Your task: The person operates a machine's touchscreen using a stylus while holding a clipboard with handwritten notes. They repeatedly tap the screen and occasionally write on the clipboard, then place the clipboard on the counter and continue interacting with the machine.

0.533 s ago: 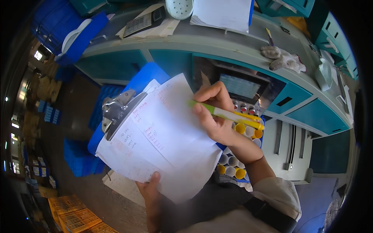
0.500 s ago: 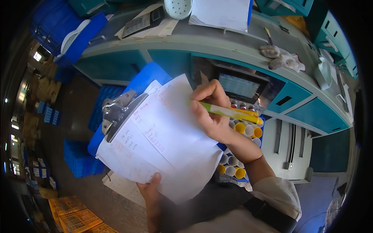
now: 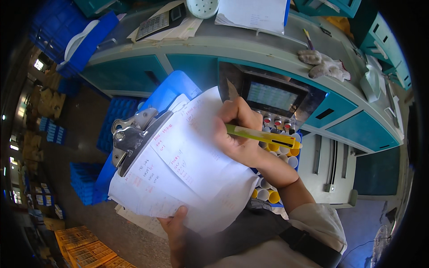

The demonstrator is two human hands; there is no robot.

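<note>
Blue clipboard [image 3: 172, 91] served as the landmark for all positions. White sheets [image 3: 187, 165] lay on it, pinned under the metal clip [image 3: 129, 138] at its left edge, with the lower corners hanging free past the board.

Right hand [image 3: 239, 134] rested on the upper right part of the sheets, grip pinched around a yellow-green pen [image 3: 263, 136]; the pen's tip was hidden under the fingers, its barrel pointing right, away from the clipboard. Left hand [image 3: 176, 234] held the stack from below the clipboard, thumb pressed onto the paper's lower edge, fingers hidden beneath.

Progress, as a judgement: several columns of red handwritten entries already ran across the sheets from near the clip toward the middle, and the area toward the lower right looked largely unmarked. Writing appeared under way at the upper right, so part of the page was filled and part remained.

Behind the clipboard stood a grey-and-teal bench [image 3: 268, 49] with a screen panel [image 3: 275, 96] set into its front. Right of and below the clipboard, a tray of white and yellow tubes [image 3: 277, 169] showed past the wrist.

Against the frame half a second earlier: the right hand had barely shifted on the paper. Clipboard, left thumb and bench items were unchanged.
</note>
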